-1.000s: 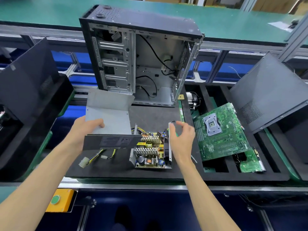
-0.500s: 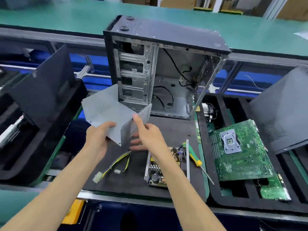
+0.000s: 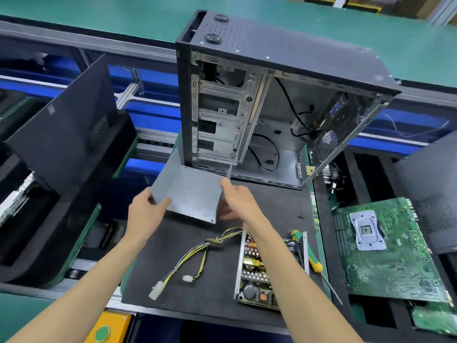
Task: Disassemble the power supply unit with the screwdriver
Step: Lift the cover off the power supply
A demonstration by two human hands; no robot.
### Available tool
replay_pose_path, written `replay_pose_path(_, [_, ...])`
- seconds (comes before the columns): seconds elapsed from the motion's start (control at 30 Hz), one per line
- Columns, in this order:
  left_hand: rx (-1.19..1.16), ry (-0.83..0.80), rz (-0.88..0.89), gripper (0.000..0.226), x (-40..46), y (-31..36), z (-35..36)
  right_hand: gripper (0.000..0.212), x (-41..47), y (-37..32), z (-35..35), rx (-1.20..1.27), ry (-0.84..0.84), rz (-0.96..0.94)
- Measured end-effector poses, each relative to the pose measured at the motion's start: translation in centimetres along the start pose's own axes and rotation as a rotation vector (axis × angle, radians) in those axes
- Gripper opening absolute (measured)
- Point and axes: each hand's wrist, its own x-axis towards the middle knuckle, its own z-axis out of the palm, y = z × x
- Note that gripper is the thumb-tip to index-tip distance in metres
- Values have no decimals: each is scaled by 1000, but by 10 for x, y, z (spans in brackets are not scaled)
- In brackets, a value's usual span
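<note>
The grey metal cover (image 3: 191,191) of the power supply is off and held above the black mat (image 3: 272,206). My left hand (image 3: 146,210) grips its left edge with the thumb on top. My right hand (image 3: 238,198) holds its right side wall, fingers partly hidden behind the metal. The opened power supply base (image 3: 257,271), with its circuit board and components exposed, lies on the mat under my right forearm. Its yellow and black cable bundle (image 3: 197,253) trails left to white connectors. The green and yellow screwdriver (image 3: 312,263) lies just right of the base.
An open black computer case (image 3: 272,100) stands upright at the back of the mat. A green motherboard (image 3: 385,248) rests in the black foam tray at right. Black side panels lean at left (image 3: 64,129) and right. Two small screws (image 3: 301,216) lie on the mat. A yellow box with a green button (image 3: 103,332) sits below.
The cover has come off the power supply base and both hands have carried it up and back toward the case. My right hand left the base and took the cover's right side.
</note>
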Motion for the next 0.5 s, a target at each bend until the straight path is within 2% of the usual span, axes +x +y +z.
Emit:
replay_pose_path(0.1, [100, -68, -26, 6, 8, -1, 3, 37, 12, -2, 11, -136, 37, -25])
replay_pose_path(0.23, [117, -176, -101, 9, 17, -6, 5, 33, 25, -1, 20, -365, -6, -11])
replay_pose_path(0.37, [195, -210, -113, 11, 25, -4, 3, 30, 31, 2, 17, -395, 1, 39])
replay_pose_path(0.43, [213, -267, -148, 20, 28, 2, 2, 34, 31, 2, 16, -389, -27, 47])
replay_pose_path(0.5, [196, -317, -178, 49, 30, 8, 1, 50, 30, 4, 14, -336, -6, 35])
